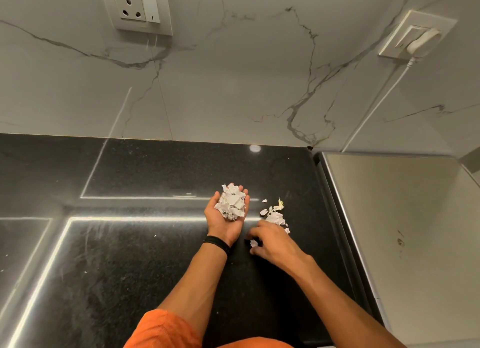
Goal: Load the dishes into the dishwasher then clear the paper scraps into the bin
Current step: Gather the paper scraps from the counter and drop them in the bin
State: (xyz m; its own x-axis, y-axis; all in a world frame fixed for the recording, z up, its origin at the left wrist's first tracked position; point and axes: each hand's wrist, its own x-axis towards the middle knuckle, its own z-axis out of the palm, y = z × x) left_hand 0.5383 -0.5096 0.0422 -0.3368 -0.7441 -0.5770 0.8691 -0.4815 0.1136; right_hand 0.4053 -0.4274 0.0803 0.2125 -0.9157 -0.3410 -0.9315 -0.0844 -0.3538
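Note:
My left hand (220, 221) is held palm up over the black countertop (145, 244), cupping a heap of white paper scraps (232, 201). A black band circles its wrist. My right hand (270, 240) rests palm down on the counter just to the right, its fingertips pinching a small white scrap (253, 243). More loose scraps (274, 215) lie on the counter beyond the right hand, some hidden under its fingers. No dishes, dishwasher or bin are in view.
A steel-topped appliance (405, 218) stands flush against the counter's right edge. The marble wall behind carries a socket plate (136, 7) at upper left and a plugged-in white adapter (420, 40) with its cord at upper right.

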